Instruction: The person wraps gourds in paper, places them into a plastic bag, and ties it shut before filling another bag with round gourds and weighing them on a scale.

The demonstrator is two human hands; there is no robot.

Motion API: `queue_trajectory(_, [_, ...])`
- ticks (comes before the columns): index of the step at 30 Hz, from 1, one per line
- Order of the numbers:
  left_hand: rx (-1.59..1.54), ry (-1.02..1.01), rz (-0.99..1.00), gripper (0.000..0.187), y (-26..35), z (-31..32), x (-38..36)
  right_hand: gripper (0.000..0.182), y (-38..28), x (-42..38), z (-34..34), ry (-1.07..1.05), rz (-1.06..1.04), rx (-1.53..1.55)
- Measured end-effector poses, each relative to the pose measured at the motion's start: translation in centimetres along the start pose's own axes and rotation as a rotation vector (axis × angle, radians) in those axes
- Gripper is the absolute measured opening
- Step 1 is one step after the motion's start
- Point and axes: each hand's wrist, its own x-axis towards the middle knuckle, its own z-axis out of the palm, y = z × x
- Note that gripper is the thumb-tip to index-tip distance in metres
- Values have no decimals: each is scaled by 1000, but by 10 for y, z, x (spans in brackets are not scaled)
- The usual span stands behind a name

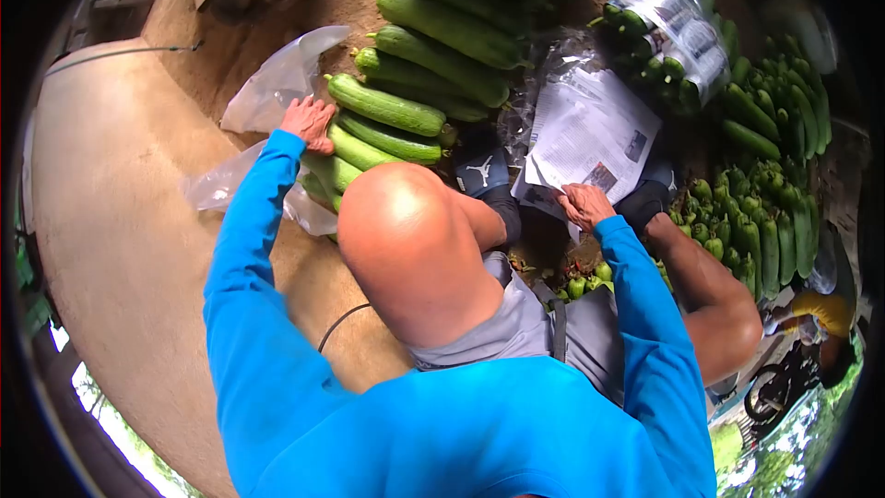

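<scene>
My left hand (309,124) is at the near end of a row of long green cucumbers, its fingers curled over the end of one cucumber (361,148). Just beyond that hand lies another, paler-striped cucumber (385,105). My right hand (585,207) pinches the lower edge of a stack of newspaper sheets (595,124), which lies spread on the ground between my feet. Clear plastic (281,78) lies beside my left hand, and part of it reaches under the cucumbers.
Larger cucumbers (452,28) continue the row away from me. A newspaper-and-plastic-wrapped bundle of cucumbers (678,37) stands at the upper right. Smaller green vegetables (737,221) are heaped by my right leg. Another person in yellow (823,312) is at the far right.
</scene>
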Motion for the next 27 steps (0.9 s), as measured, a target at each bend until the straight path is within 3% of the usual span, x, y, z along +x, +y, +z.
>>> queue_trajectory(3, [23, 43, 108, 82, -1, 1, -1, 27, 12, -1, 8, 97, -106, 19])
queue_trajectory(8, [-14, -32, 227, 66, 4, -41, -10, 30, 10, 0, 11, 136, -21, 45])
queue_trajectory(12, [-157, 197, 418, 46, 24, -96, -26, 38, 7, 5, -7, -4, 20, 65])
queue_trajectory(13, [-145, 198, 429, 46, 29, -115, -28, 42, 7, 8, -14, -76, 34, 74])
queue_trajectory(15, [-71, -7, 364, 45, 33, -150, -37, 49, 3, 11, -29, -134, 84, 109])
queue_trajectory(17, [-107, 31, 359, 41, 39, -189, -53, 51, 4, 15, -35, -143, 169, 234])
queue_trajectory(19, [-171, -128, 153, 39, 53, -239, -67, 48, 2, 15, -40, -180, 223, 237])
queue_trajectory(23, [-130, -172, 146, 41, 77, -302, -77, 32, 11, 13, -2, 107, 100, 256])
queue_trajectory(27, [-309, 69, 368, 47, 113, -314, -56, 26, 8, 14, 22, 82, 92, -36])
